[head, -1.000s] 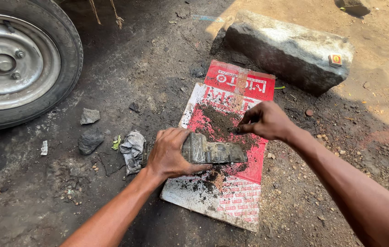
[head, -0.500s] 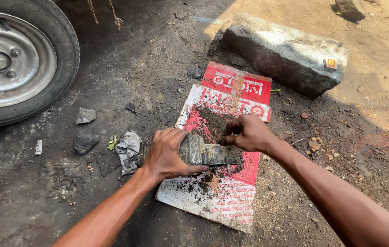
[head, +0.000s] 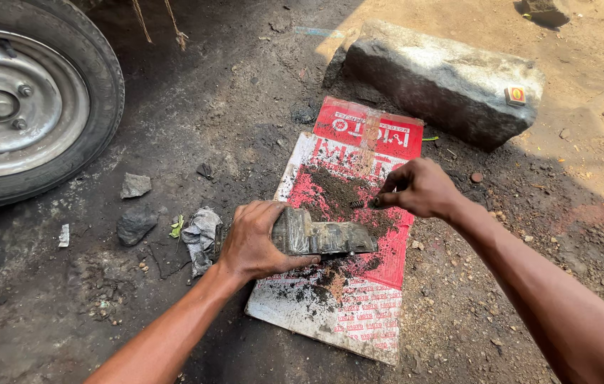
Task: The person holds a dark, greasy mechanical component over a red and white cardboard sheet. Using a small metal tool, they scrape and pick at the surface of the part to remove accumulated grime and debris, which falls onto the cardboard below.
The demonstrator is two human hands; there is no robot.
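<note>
Greasy metal part (head: 319, 236) gripped over the cardboard (head: 359, 313) by the left hand (head: 253, 240), small object pinched just above the part by the curled right hand (head: 419, 188), both arms outstretched.

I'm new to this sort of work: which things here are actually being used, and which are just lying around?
In use:
left hand gripping grimy metal part
right hand pinching something small
red-and-white board underneath

Lying about:
stone block
wheel
crumpled rag
loose stones
</note>
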